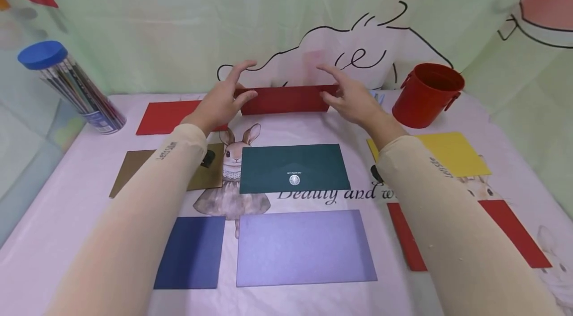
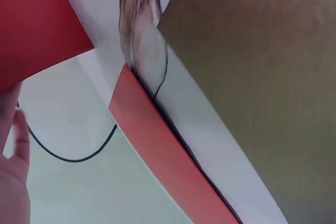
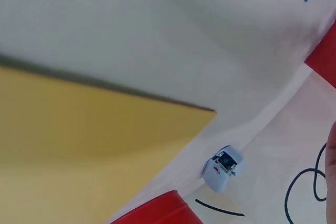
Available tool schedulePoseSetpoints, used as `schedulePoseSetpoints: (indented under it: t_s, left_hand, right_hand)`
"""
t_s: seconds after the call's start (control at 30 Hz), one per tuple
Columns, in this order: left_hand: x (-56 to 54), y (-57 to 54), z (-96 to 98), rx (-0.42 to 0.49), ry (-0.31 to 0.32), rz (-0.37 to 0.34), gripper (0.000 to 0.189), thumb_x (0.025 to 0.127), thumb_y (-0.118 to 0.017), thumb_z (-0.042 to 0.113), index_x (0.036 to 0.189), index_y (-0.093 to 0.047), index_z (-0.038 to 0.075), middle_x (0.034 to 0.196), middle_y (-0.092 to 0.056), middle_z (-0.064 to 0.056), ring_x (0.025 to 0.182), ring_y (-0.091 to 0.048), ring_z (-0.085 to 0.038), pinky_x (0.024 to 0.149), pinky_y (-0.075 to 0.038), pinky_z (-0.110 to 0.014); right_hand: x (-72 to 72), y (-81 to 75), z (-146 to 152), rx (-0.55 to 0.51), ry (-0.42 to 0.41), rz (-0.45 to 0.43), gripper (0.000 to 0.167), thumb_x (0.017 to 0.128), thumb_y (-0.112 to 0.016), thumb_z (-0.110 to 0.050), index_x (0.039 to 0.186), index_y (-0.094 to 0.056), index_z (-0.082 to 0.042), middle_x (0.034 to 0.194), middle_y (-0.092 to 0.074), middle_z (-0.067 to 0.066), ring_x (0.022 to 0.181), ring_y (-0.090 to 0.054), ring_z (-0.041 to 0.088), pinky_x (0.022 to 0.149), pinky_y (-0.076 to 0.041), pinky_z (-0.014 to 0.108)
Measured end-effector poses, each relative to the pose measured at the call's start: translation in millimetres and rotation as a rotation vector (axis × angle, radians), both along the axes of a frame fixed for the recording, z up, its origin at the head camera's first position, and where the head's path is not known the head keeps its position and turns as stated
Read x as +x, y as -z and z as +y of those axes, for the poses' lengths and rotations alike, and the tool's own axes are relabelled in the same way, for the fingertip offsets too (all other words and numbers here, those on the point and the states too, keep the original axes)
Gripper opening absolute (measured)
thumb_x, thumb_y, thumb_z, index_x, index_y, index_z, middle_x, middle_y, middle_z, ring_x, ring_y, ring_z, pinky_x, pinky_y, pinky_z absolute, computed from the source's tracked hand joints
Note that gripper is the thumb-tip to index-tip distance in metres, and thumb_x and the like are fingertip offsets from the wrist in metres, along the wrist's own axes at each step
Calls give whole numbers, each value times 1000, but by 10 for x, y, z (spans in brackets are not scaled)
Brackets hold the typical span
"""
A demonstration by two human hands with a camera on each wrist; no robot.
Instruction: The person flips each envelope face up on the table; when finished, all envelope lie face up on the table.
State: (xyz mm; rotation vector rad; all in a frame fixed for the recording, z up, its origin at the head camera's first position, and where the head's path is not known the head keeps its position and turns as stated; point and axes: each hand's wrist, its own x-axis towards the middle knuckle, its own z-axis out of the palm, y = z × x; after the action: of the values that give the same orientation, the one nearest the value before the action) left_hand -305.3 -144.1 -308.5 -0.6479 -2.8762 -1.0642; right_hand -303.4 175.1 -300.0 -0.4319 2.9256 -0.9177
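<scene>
At the back middle of the table, a dark red envelope (image 1: 284, 100) is held tilted up between both hands. My left hand (image 1: 221, 102) pinches its left end, thumb in front and index finger raised above it. The right end is pinched by my right hand (image 1: 355, 99), its index finger also lifted. In the left wrist view the red envelope (image 2: 42, 30) hangs over the cloth beside part of the left hand (image 2: 16, 171). Only a corner of the red envelope (image 3: 326, 59) shows in the right wrist view. The other fingers are mostly hidden behind it.
Flat envelopes lie around: green (image 1: 293, 161), lilac (image 1: 306, 249), blue (image 1: 192, 251), gold (image 1: 205, 174), bright red (image 1: 163, 117), yellow (image 1: 456, 154) and red (image 1: 515, 231). A red bucket (image 1: 425, 97) stands back right, and a blue-lidded pencil jar (image 1: 76, 87) back left.
</scene>
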Motion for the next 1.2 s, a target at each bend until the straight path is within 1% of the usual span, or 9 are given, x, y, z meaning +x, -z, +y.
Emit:
schedulePoseSetpoints:
  t_s: [0.1,0.17,0.27,0.4,0.57,0.7,0.87,1.0,1.2]
  left_hand:
    - [-8,25,26,-13,-21,45,79,99,-66,23,156,-16,46,129,-61,-12,112,-62,-24,95,-52,-41]
    - [-7,37,44,-18,-30,59,82,97,-69,19,156,-18,44,129,-60,-14,111,-62,-26,93,-53,-41]
    - [-4,41,65,-10,-40,57,86,95,-72,16,156,-18,43,129,-59,-15,109,-62,-25,92,-54,-40]
    - [-7,46,82,12,-55,50,86,93,-73,13,156,-21,39,127,-57,-11,107,-60,-23,91,-54,-38]
    - [-24,67,78,31,-72,32,81,92,-74,11,154,-27,33,134,-52,-10,114,-55,-23,91,-54,-38]
    - [-36,83,71,27,-71,1,80,89,-77,10,153,-33,29,139,-48,-10,114,-51,-24,87,-56,-38]
    - [-53,89,93,39,-56,-88,74,86,-79,5,146,-41,25,140,-44,-9,117,-48,-26,86,-56,-40]
    - [-66,78,126,44,-79,-158,72,85,-79,3,144,-45,23,144,-38,-10,125,-45,-29,90,-55,-43]
    - [-114,113,142,30,-94,-213,75,82,-81,2,147,-49,21,148,-32,-10,133,-39,-31,94,-53,-44]
  right_hand:
    - [-15,22,-27,-4,14,18,76,101,-61,-18,158,-20,-45,134,-53,19,117,-54,35,84,-55,50]
    - [-19,39,-40,-11,26,18,79,99,-63,-14,159,-19,-43,133,-53,20,116,-55,35,82,-56,48]
    - [-19,57,-42,-27,45,16,82,98,-65,-12,158,-18,-41,135,-52,20,117,-55,35,82,-57,48]
    - [-20,72,-37,-53,53,18,82,97,-66,-10,158,-19,-39,135,-50,20,119,-55,35,84,-57,49]
    - [-19,104,-28,-78,54,23,76,97,-67,-10,155,-25,-33,132,-52,19,117,-58,34,86,-56,49]
    - [-22,132,-15,-106,69,8,66,96,-68,-9,149,-32,-26,132,-53,17,117,-58,34,87,-56,49]
    - [-36,145,0,-109,90,-20,57,94,-71,-9,140,-39,-18,132,-52,17,116,-57,35,88,-55,50]
    - [-63,164,-5,-120,85,-45,57,92,-73,-8,140,-42,-14,133,-49,17,115,-56,35,89,-55,49]
    - [-110,207,-31,-102,66,-71,57,90,-74,-10,140,-47,-6,133,-48,17,117,-52,35,92,-53,47]
